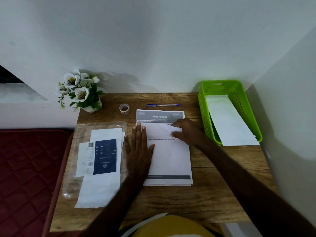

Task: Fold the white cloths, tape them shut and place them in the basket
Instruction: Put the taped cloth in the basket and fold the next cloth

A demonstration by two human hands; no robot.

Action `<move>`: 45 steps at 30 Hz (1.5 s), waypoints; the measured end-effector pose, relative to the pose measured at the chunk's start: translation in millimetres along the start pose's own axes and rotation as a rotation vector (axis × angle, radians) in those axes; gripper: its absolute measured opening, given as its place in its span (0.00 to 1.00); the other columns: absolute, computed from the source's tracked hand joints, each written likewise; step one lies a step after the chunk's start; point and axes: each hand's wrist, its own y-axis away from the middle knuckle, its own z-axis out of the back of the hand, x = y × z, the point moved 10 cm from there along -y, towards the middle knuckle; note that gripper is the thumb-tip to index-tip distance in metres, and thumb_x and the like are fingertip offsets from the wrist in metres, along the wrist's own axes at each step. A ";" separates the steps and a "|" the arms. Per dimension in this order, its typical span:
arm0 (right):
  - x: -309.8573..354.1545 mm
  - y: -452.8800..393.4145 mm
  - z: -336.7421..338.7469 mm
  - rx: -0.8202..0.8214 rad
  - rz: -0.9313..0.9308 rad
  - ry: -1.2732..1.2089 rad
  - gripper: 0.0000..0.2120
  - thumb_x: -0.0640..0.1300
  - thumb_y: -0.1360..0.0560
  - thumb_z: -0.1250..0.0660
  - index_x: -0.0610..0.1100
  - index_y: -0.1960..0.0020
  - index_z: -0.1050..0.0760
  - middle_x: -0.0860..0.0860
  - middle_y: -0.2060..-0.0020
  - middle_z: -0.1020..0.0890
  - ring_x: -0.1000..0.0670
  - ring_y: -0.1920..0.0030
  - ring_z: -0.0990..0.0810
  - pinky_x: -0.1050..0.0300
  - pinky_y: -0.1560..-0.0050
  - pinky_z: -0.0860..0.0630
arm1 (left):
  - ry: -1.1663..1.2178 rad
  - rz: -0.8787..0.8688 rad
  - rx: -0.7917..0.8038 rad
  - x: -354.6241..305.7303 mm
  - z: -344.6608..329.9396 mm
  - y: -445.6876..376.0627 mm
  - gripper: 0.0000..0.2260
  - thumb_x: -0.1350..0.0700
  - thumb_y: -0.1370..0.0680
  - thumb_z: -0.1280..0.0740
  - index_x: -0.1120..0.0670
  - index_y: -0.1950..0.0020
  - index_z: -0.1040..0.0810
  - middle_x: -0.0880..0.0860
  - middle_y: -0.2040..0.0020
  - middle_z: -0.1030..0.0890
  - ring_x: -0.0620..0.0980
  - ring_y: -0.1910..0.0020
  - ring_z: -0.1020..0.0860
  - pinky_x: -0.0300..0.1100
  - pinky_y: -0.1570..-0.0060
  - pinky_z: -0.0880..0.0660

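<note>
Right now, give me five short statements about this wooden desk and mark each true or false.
1. The green plastic basket holds a folded white cloth. True.
2. The left hand grips the roll of tape. False: it lies flat on the white cloth.
3. The blue pen lies beyond the cloth. True.
4. The right hand holds the pen. False: it pinches the cloth.
5. The flowers stand beside the basket. False: far left corner.
</note>
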 end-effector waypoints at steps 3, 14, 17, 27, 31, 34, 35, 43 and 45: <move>7.5 12.3 5.7 -0.063 0.087 -0.047 0.14 0.47 0.21 0.28 0.40 0.41 0.17 0.45 0.44 0.17 0.44 0.41 0.20 0.48 0.41 0.23 | 0.024 0.010 0.002 -0.2 2.6 3.2 0.35 0.41 0.18 0.39 0.57 0.17 0.46 0.58 0.16 0.46 0.59 0.17 0.46 0.61 0.20 0.48; 28.5 83.7 -10.6 -0.361 0.354 0.109 0.17 0.37 0.20 0.32 0.41 0.32 0.21 0.41 0.31 0.22 0.39 0.31 0.24 0.43 0.32 0.26 | -0.029 -0.116 -0.135 -16.9 26.1 17.7 0.37 0.43 0.20 0.32 0.57 0.18 0.43 0.61 0.18 0.41 0.61 0.18 0.43 0.65 0.22 0.44; 26.2 96.0 -20.2 -0.397 0.373 0.149 0.19 0.36 0.21 0.31 0.41 0.30 0.23 0.40 0.27 0.26 0.38 0.27 0.27 0.41 0.29 0.28 | -0.026 -0.133 -0.114 -19.8 25.4 21.9 0.35 0.44 0.20 0.31 0.57 0.18 0.39 0.60 0.17 0.41 0.60 0.18 0.43 0.66 0.23 0.44; 11.6 105.5 -54.7 -0.313 0.307 0.446 0.24 0.45 0.17 0.40 0.46 0.21 0.33 0.44 0.19 0.38 0.42 0.21 0.36 0.39 0.25 0.35 | 0.066 -0.150 -0.041 -23.1 18.1 42.6 0.33 0.54 0.24 0.26 0.58 0.21 0.32 0.59 0.19 0.36 0.61 0.20 0.39 0.68 0.26 0.37; 7.1 107.1 -62.5 -0.294 0.260 0.450 0.24 0.48 0.16 0.44 0.46 0.21 0.35 0.46 0.18 0.40 0.42 0.21 0.37 0.39 0.25 0.37 | 0.075 -0.129 -0.011 -18.2 11.3 54.4 0.28 0.49 0.20 0.34 0.57 0.21 0.33 0.58 0.19 0.37 0.59 0.19 0.41 0.65 0.24 0.39; 8.4 107.7 -64.9 -0.280 0.244 0.451 0.25 0.51 0.16 0.44 0.45 0.21 0.34 0.46 0.19 0.39 0.42 0.21 0.37 0.38 0.25 0.38 | 0.092 -0.127 0.012 -14.3 6.0 59.2 0.28 0.48 0.19 0.37 0.57 0.20 0.34 0.58 0.18 0.38 0.59 0.18 0.42 0.65 0.23 0.40; 9.7 107.5 -64.4 -0.272 0.241 0.459 0.26 0.52 0.17 0.43 0.44 0.22 0.33 0.46 0.19 0.38 0.42 0.21 0.36 0.38 0.25 0.38 | 0.101 -0.124 0.022 -12.8 3.7 59.7 0.28 0.47 0.18 0.39 0.57 0.20 0.35 0.58 0.18 0.39 0.58 0.18 0.43 0.64 0.23 0.41; 23.7 99.4 -45.2 -0.337 0.195 0.342 0.21 0.50 0.18 0.35 0.42 0.29 0.23 0.45 0.27 0.24 0.40 0.27 0.27 0.38 0.30 0.32 | 0.117 -0.084 0.100 -5.9 -12.6 64.7 0.29 0.45 0.16 0.44 0.56 0.18 0.39 0.56 0.17 0.42 0.56 0.17 0.46 0.61 0.21 0.44; 26.5 93.5 -38.6 -0.344 0.169 0.303 0.21 0.50 0.21 0.32 0.41 0.31 0.22 0.44 0.32 0.21 0.40 0.30 0.25 0.39 0.31 0.30 | 0.113 -0.086 0.100 -6.9 -11.4 64.6 0.29 0.45 0.16 0.45 0.57 0.18 0.38 0.56 0.17 0.42 0.56 0.17 0.45 0.61 0.21 0.44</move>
